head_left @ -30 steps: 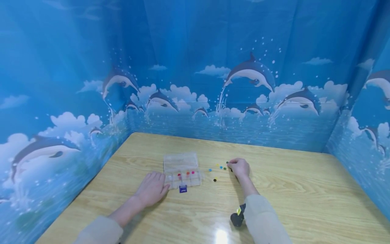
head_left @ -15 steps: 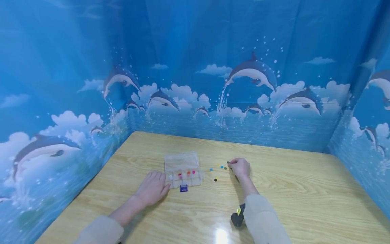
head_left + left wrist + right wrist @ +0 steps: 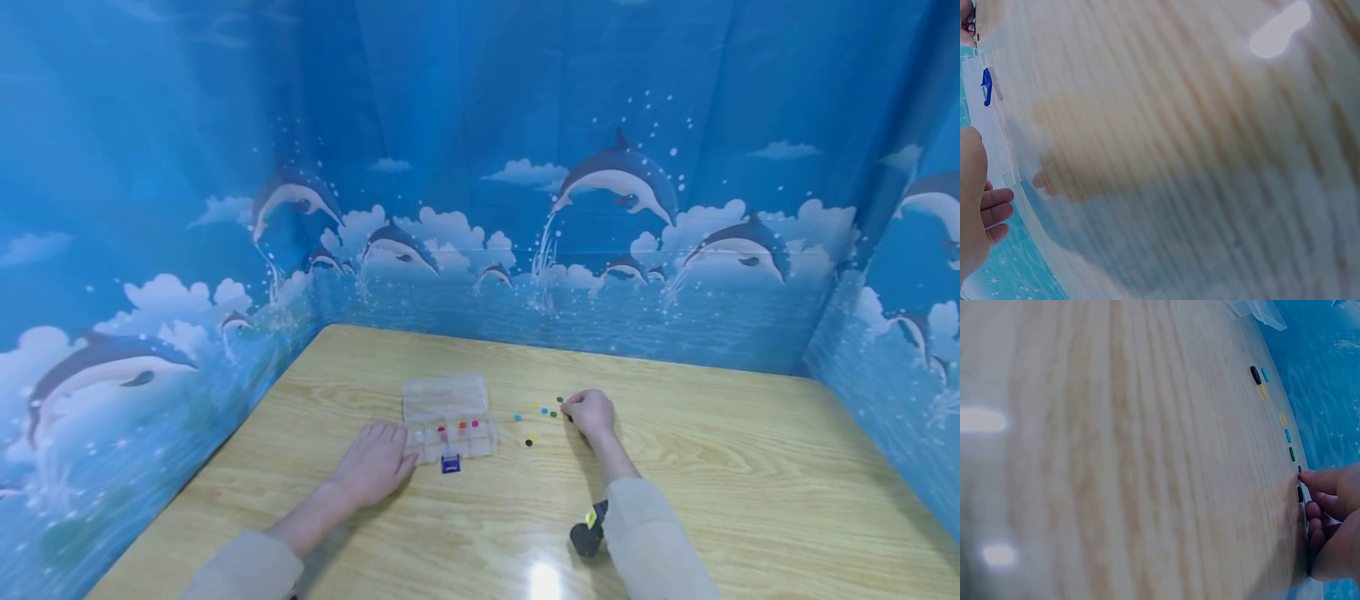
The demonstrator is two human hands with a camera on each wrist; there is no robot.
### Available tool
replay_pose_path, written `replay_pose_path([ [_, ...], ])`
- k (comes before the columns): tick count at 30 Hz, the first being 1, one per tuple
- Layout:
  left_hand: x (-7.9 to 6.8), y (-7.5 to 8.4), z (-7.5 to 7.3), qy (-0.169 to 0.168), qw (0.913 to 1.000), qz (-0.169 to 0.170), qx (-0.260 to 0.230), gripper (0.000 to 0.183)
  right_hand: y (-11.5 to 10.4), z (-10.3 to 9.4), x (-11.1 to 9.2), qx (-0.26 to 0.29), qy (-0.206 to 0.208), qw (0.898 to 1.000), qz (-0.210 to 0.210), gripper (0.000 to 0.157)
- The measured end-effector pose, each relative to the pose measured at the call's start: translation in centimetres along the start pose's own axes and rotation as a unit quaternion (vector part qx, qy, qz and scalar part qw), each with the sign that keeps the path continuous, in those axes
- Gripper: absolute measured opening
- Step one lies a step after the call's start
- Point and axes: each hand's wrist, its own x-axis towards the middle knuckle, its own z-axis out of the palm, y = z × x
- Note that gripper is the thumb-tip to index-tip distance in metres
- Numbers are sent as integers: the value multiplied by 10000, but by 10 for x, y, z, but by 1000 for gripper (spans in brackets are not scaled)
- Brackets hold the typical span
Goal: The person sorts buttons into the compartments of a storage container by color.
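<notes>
A clear plastic compartment box (image 3: 444,398) lies with its lid laid back and its blue-purple latch (image 3: 450,464) toward me. Inside are a red piece (image 3: 441,429), an orange piece (image 3: 462,425) and a pink piece (image 3: 475,423). My left hand (image 3: 375,462) rests against the box's left edge, fingers extended. My right hand (image 3: 591,411) is down at the table, thumb and forefinger brought together beside a small green piece (image 3: 1299,469). Whether they pinch anything is too small to tell. A black piece (image 3: 1300,494) lies by the curled fingers.
Between box and right hand lie loose small pieces: a blue one (image 3: 517,418), a second blue one (image 3: 544,411), a green one (image 3: 553,414), a black one (image 3: 528,443) and yellow ones. Dolphin-printed curtains (image 3: 480,292) border the wooden table (image 3: 712,467).
The right hand stays nearly in place; its fingertips sit slightly lower, showing more of the green piece beside them. The left hand and the box keep their places.
</notes>
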Motion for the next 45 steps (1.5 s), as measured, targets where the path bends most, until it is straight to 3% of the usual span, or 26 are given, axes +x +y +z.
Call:
replay_pose_path([
  [17,-1,-2,3,-45,10000,-28,-11,33,1,2,5,425,-314,9982,273,17],
  [24,0,-2,2,69,10000,15,-11,34,-2,0,3,565,-262,9980,133,17],
  [45,0,1,-3,-94,10000,-16,-1,34,-14,12,-1,1079,-266,9938,-104,15],
])
